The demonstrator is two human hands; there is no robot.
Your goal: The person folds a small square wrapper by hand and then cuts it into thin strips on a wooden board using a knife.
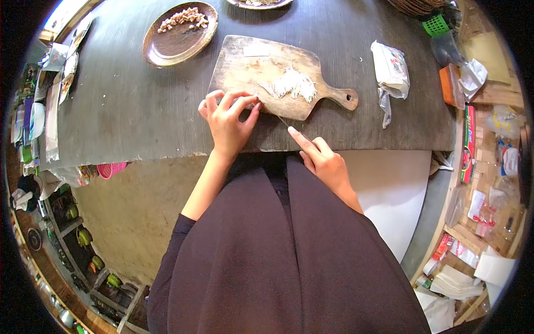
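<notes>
A wooden cutting board (pixel 236 69) with a handle pointing right lies near the table's front edge. Thin white shreds (pixel 295 84) are heaped on its right half, and a flat white piece (pixel 256 50) rests near its far edge. My left hand (pixel 229 119) is at the board's near left edge, thumb and fingers pinched together; whatever is between them is too small to make out. Below the board's near edge, my right hand (pixel 322 161) grips a knife (pixel 283 120), index finger stretched along it. Only a little of the thin blade shows; the palm hides the handle.
Beyond the board, a brown plate (pixel 172 49) holds small diced pieces (pixel 189 19); another plate (pixel 259 4) is cut off at the top. To the right lies a white plastic packet (pixel 391 69). Cluttered shelves (pixel 484 222) line the right side, and a pink basket (pixel 111 169) is below the table.
</notes>
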